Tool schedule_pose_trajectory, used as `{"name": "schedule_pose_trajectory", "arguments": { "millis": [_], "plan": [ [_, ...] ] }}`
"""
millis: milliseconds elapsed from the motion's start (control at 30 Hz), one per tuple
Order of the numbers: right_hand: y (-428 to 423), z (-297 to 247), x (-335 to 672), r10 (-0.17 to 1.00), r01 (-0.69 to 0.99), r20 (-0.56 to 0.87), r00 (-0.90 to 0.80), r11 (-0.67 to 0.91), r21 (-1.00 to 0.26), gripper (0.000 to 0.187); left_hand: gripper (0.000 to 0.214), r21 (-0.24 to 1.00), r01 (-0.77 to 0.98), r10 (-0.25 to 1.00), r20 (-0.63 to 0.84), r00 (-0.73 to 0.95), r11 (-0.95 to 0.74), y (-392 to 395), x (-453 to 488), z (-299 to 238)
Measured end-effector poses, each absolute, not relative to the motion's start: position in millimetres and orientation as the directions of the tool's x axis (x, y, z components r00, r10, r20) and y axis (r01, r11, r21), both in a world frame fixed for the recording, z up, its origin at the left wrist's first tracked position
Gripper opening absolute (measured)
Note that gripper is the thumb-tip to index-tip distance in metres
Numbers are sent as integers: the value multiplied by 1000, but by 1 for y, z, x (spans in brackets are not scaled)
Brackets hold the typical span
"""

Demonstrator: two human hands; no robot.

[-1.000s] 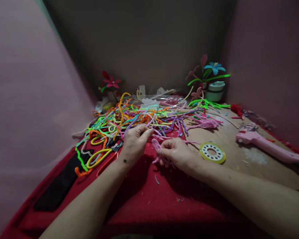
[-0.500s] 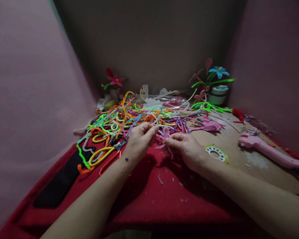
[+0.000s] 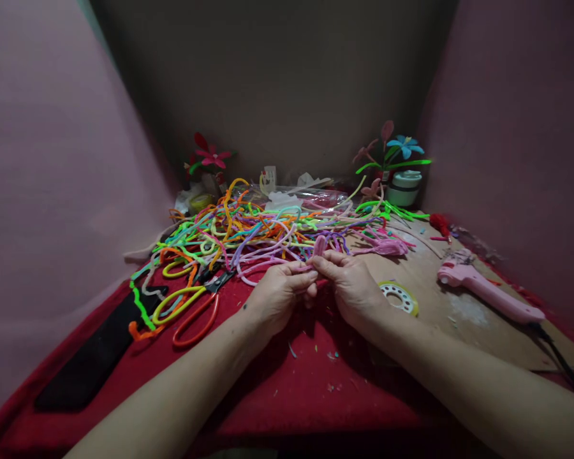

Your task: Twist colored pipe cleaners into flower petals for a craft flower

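Note:
Both my hands meet above the red cloth, in front of a heap of colourful pipe cleaners (image 3: 249, 233). My right hand (image 3: 356, 287) pinches a pink pipe cleaner (image 3: 320, 246), whose looped end stands up above the fingertips. My left hand (image 3: 280, 296) is closed on the same pink piece, its fingertips against those of the right; a pink strand leads off past it to the left. The exact grip is partly hidden by the fingers. Left of my left hand lie scissors (image 3: 196, 322) with one yellow and one red handle, blades pointing toward the heap.
A pink glue gun (image 3: 492, 290) and a roll of tape (image 3: 414, 299) lie on brown cardboard (image 3: 425, 344) at right. A black phone-like slab (image 3: 88, 363) lies at left. Pipe-cleaner flowers (image 3: 406, 146) stand at the back near a lidded pot (image 3: 404, 189). Scraps dot the cloth (image 3: 316, 401).
My left hand has moved right and down to meet the right hand at the pink pipe cleaner. The loop now stands higher above the fingers. The whole view has shifted slightly.

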State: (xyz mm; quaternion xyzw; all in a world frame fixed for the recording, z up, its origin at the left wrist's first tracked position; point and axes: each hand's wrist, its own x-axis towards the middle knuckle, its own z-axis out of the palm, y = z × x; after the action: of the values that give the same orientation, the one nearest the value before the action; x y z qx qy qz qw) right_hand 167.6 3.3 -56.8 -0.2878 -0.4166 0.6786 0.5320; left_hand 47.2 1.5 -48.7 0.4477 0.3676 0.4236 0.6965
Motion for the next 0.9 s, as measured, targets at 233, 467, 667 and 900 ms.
{"name": "schedule_pose_trajectory", "arguments": {
  "millis": [233, 467, 667, 900],
  "plan": [
    [3, -55, 166, 979, -419, -3, -203, -90, -903, 21, 17, 936, -253, 914, -135, 383, 245, -2, 56, -54],
    [5, -55, 167, 983, -434, -65, -172, -134, -891, 19, 16, 903, -272, 893, -207, 399, 331, -7, 61, -51],
    [11, -58, 170, 997, -356, -43, -63, -63, -932, 25, 15, 882, -310, 890, -218, 399, 355, -15, 66, -48],
    [33, -49, 184, 990, -422, 66, 127, 114, -899, 29, 15, 955, -35, 899, -264, 348, 294, -27, 70, -52]
  ]
}}
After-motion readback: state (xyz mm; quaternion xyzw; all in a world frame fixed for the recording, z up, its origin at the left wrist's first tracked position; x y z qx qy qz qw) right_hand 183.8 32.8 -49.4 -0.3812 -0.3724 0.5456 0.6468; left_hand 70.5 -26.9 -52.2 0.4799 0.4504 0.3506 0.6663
